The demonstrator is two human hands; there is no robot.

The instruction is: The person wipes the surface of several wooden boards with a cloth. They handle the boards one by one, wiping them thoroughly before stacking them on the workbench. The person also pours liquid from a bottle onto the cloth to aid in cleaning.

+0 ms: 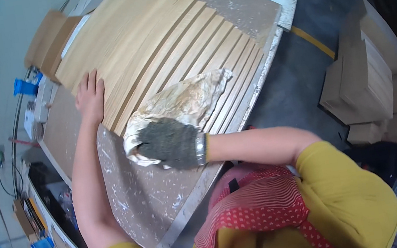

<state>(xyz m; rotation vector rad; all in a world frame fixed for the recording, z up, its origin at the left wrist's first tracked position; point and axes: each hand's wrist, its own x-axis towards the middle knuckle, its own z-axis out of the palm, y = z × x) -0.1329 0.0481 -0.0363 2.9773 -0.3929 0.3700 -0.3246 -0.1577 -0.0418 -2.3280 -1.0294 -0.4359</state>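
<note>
Bare and flat, my left hand (91, 97) rests on the left edge of a wide light wooden panel (124, 29), fingers stretched out. Narrow wooden strips (185, 40) lie side by side to the right of the panel, with dark gaps between several of them. A dark grey work glove covers my right hand (170, 143), which presses a crumpled, brown-stained white cloth (184, 100) at the near ends of the strips. Part of the cloth bunches under the glove; the rest spreads over the strips. My right fingertips are partly hidden in its folds.
The paint-flecked worktable (142, 195) has a pale edge along its right side. Cardboard boxes (358, 83) stand on the floor at the right, beyond a yellow floor line (313, 42). An open carton (48, 44) sits at the far left, near a blue clamp-like piece (25, 86) and hanging cables.
</note>
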